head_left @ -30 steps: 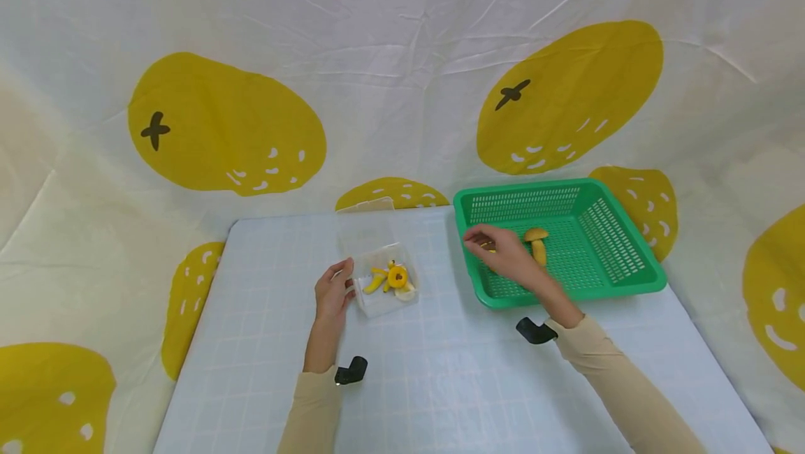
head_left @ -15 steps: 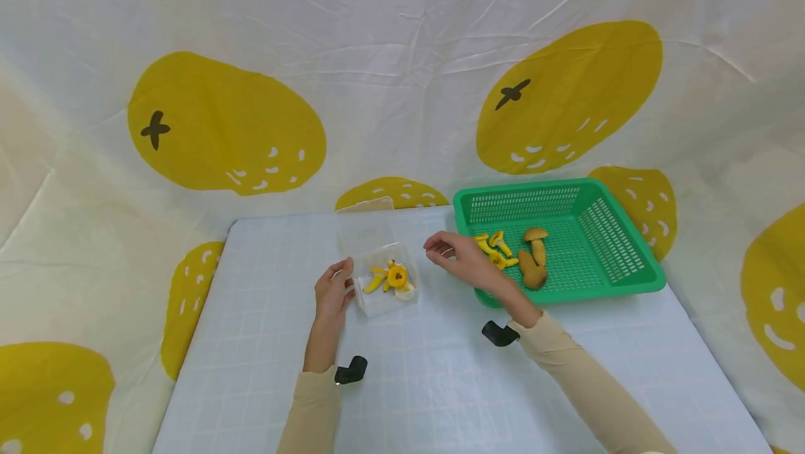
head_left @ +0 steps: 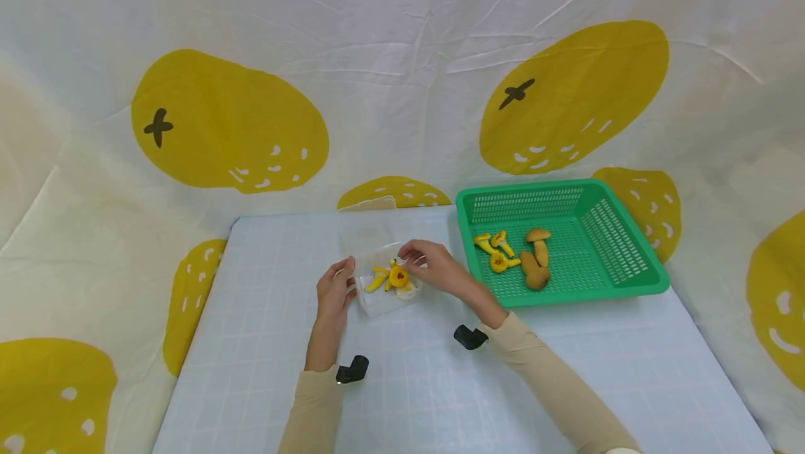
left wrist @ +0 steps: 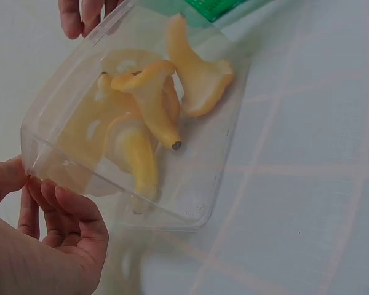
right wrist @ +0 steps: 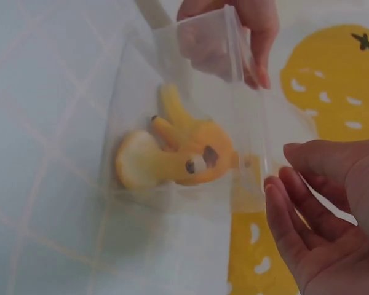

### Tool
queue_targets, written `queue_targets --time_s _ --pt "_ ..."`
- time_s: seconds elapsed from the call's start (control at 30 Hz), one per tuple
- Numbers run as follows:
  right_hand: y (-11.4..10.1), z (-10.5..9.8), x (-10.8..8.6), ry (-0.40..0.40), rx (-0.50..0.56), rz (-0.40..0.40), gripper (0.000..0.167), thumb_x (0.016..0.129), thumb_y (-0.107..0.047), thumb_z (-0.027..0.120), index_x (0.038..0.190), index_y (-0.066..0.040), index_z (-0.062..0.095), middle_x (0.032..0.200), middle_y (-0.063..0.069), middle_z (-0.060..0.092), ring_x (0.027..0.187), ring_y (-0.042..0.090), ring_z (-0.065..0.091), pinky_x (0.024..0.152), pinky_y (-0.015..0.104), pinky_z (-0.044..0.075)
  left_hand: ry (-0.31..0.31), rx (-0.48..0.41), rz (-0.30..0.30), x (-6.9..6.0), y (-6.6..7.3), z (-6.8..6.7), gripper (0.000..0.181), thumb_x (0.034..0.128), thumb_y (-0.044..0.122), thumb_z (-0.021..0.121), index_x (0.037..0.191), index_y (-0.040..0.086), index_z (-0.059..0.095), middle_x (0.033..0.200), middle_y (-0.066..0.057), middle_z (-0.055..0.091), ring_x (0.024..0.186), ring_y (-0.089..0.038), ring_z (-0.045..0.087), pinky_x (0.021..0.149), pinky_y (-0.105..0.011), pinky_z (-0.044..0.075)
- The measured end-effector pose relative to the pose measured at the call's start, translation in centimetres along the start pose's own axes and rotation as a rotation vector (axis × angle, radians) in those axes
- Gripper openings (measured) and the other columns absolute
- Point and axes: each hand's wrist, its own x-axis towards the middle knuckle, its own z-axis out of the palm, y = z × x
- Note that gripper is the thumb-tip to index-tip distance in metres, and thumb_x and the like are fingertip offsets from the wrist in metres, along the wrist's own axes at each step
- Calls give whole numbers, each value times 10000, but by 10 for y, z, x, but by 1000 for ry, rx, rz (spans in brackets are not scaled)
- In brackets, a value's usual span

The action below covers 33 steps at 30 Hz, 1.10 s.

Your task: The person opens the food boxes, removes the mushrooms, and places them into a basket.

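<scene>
we look down on a tabletop covered with a pale blue cloth (head_left: 402, 398), crossed by a faint pinkish grid. closest to us, a beige left sleeve (head_left: 311, 408) and a beige right sleeve (head_left: 553, 377) reach inward, each with a small black device at the wrist.

beyond the sleeves, we see the left hand (head_left: 333, 290) gripping the left edge of a clear plastic box (head_left: 377, 307), its thumb and bent fingers pinching the wall. the box sits on the cloth, and inside it the yellow chanterelles (left wrist: 154, 110) lie in a loose heap, one showing its round cap face up to the head camera. the right hand (head_left: 435, 265) is at the box's right side, near its back rim; its fingers are loosely bent and released, with a gap between thumb and forefinger. we cannot tell whether its fingertips touch the rim.

to the right of the box, a green plastic basket (head_left: 585, 294) holds three more chanterelles (head_left: 499, 262) near its left wall, with two brown thick-stemmed mushrooms (head_left: 536, 276) just beside them.

behind the box we make out its transparent lid (head_left: 367, 227), swung open, and farthest off hangs a white backdrop (head_left: 390, 126) printed with big yellow fruits (head_left: 233, 122).
</scene>
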Motion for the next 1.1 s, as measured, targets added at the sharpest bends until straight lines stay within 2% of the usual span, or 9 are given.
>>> queue_targets --time_s 0.23,0.37,0.63,0.77,0.93,1.03,1.1 --pt "-4 12 8 -31 -99 2 226 947 28 700 1167 53 655 1142 183 676 1038 323 613 937 439 532 -8 8 -1 1 0 0 423 980 373 719 1278 83 643 1198 -111 610 906 -179 562 727 -233 511" --pt "-10 18 10 -50 -227 14 222 927 21 730 1143 36 684 1117 166 686 1045 326 565 935 440 498 -8 0 1 1 0 -1 432 971 380 729 1272 82 644 1210 -117 614 908 -178 569 724 -231 512" --pt "-17 33 11 -75 -511 6 250 914 -31 772 1162 -48 743 1047 86 635 955 252 552 813 359 404 -10 3 7 2 -2 -1 419 970 388 730 1254 90 652 1209 -135 621 897 -178 578 723 -232 523" --pt "-16 37 11 -40 -551 -10 222 892 -17 791 1110 -38 758 1023 86 607 948 253 539 802 351 399 -13 9 9 1 -2 -1 428 971 395 726 1263 92 650 1229 -140 615 918 -194 577 720 -227 521" --pt "-11 35 9 -10 -513 -71 115 876 0 802 965 -9 729 1004 98 612 944 271 525 830 387 434 -8 22 6 1 -1 0 427 979 399 714 1277 100 645 1248 -142 610 936 -197 570 722 -225 517" --pt "-11 32 9 -30 -523 -87 104 882 -11 800 950 -11 721 987 90 633 942 269 529 847 392 450 -7 24 7 0 -1 0 423 978 397 716 1274 103 646 1246 -143 606 932 -196 566 723 -229 518" --pt "-12 29 10 -60 -546 -82 126 896 -8 783 1011 -15 733 1000 89 648 957 266 538 872 389 463 -8 21 7 1 -1 -1 422 974 396 722 1268 102 648 1232 -137 606 916 -188 563 719 -231 518"
